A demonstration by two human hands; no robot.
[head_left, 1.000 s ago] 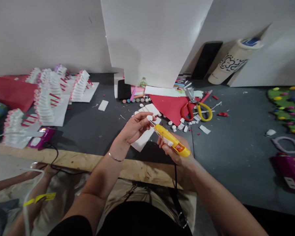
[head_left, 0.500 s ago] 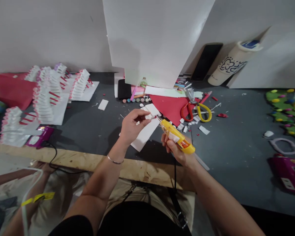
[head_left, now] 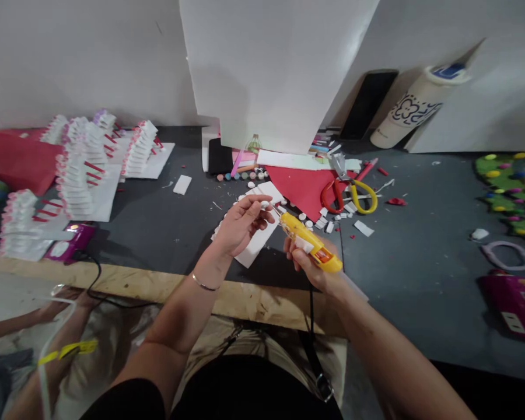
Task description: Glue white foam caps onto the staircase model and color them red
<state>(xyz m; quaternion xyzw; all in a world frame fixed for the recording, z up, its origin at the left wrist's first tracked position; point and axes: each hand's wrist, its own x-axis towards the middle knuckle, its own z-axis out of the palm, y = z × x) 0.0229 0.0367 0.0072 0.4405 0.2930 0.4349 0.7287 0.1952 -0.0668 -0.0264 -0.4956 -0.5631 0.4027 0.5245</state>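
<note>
In my right hand (head_left: 305, 256) is a yellow hot glue gun (head_left: 312, 242), its nozzle pointing up and left. My left hand (head_left: 245, 224) pinches a small white piece (head_left: 265, 205) between thumb and fingertips, close to the nozzle tip. Below both hands lies a white foam board (head_left: 256, 248) on the dark tabletop, partly hidden by my left hand. Small round white pieces (head_left: 303, 216) and white scraps are scattered just right of the nozzle.
Red-and-yellow-handled scissors (head_left: 362, 197) rest on red paper (head_left: 300, 189). White-and-pink stepped models (head_left: 85, 169) stand at left near a purple power strip (head_left: 76, 242). A tumbler (head_left: 409, 114) and phone (head_left: 368, 105) lean at the back. Another person's arm (head_left: 56, 332) shows lower left.
My left hand has turned its fingers over and now holds a small white piece up by the nozzle. The glue gun has shifted slightly left.
</note>
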